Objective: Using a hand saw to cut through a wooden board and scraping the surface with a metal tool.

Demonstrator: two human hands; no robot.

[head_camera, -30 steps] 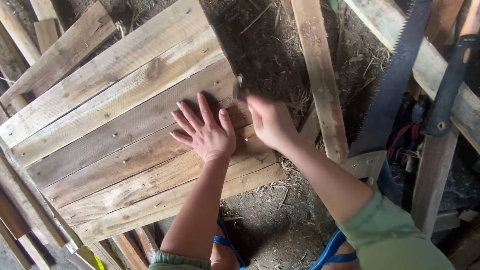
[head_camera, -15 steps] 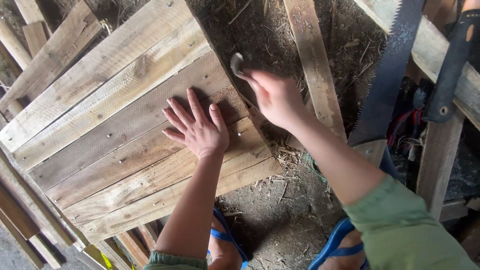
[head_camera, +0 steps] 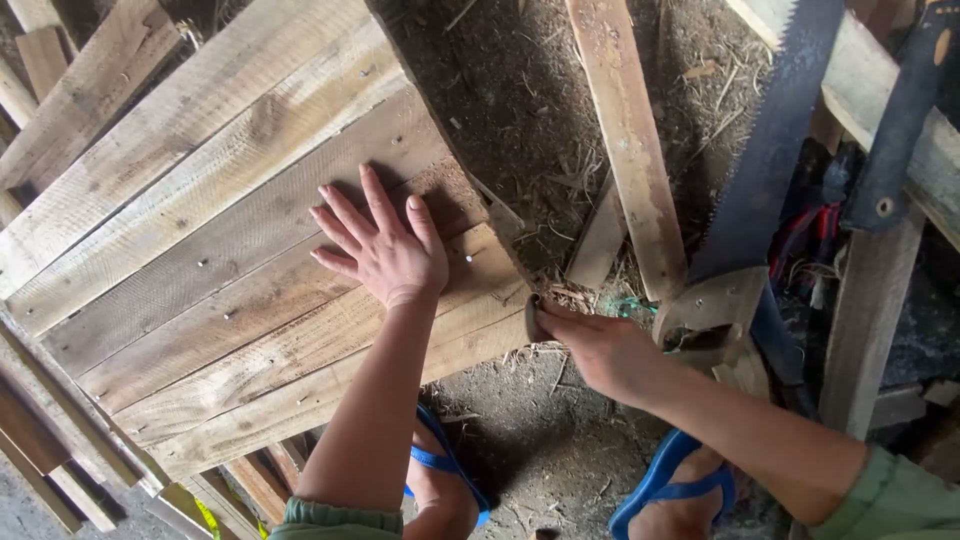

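My left hand (head_camera: 385,250) lies flat, fingers spread, on a slanted panel of nailed wooden planks (head_camera: 200,250). My right hand (head_camera: 600,350) is at the panel's lower right edge, fingers closed on a small dark rounded object (head_camera: 533,318) that touches the edge of the bottom planks. What the object is cannot be told.
A handsaw (head_camera: 770,150) leans at the right, its wooden handle (head_camera: 710,320) just beside my right hand. A loose plank (head_camera: 625,140) lies on the dirt and straw floor. A dark tool handle (head_camera: 900,130) rests on a timber frame. My feet wear blue sandals (head_camera: 670,485).
My right hand with the dark object has moved down along the panel's right edge, from beside my left hand to the bottom planks. My left hand stays pressed flat.
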